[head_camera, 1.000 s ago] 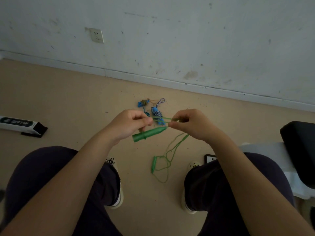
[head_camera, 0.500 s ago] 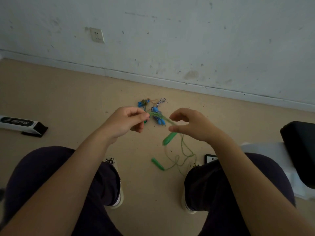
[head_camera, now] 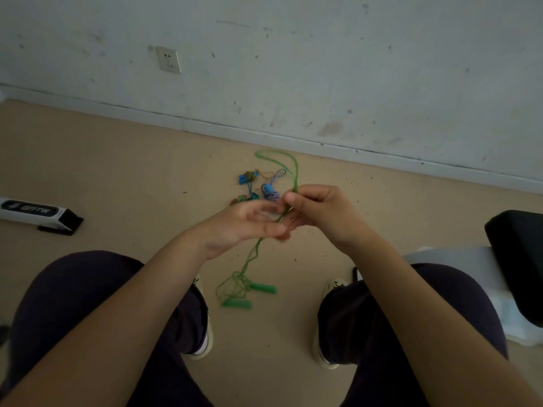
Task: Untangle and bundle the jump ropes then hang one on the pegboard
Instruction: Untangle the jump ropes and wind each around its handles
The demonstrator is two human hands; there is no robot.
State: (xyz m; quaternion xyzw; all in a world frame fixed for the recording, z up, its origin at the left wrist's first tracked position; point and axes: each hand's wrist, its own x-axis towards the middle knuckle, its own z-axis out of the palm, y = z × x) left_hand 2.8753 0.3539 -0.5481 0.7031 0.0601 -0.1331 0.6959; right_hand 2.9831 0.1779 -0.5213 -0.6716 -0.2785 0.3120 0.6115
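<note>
Both green plastic handles [head_camera: 263, 288] have dropped since the earlier frames: one was up at hand level, now the pair lies on the beige floor [head_camera: 117, 177] between the person's feet, side by side and roughly parallel, long axes running left-right. Thin green jump rope cord [head_camera: 255, 254] rises from a small tangle beside the handles, runs up and slightly rightward to the hands, then loops on above them toward the white wall [head_camera: 323, 69] and curls back left. The cord's long axis is therefore near-far in the frame.

Right hand [head_camera: 318, 211]: fingers curled, pinching the cord where the loop leaves the hands. Left hand [head_camera: 244, 224]: fingers extended and fairly straight, tips meeting the cord just below the right hand; blurred, so any pinch cannot be confirmed.

Judgement: the rope hangs at length, which suggests untangling is under way; the snarl by the handles remains, and bundling has not begun.

Further out, a second knot of blue and striped ropes [head_camera: 261, 189] lies on the floor near the wall. A white and black box [head_camera: 38, 212] lies at left.
</note>
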